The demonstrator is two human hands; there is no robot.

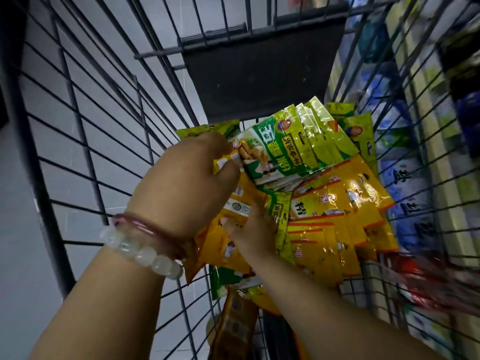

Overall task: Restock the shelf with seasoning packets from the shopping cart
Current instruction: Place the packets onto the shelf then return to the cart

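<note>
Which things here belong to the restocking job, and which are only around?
Job:
left hand, holding green packets
right hand, on yellow packets
shopping cart
shelf

Around:
white bead bracelet
red bangle

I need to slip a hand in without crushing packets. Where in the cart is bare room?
Bare wire floor shows between the cart's left wall and the pile's left edge, below the left hand. The middle and right are crowded with yellow and green foil seasoning packets, where the right hand reaches.

green packets (291, 149), yellow packets (337, 216), dark grey wire cart (78, 126)
</note>
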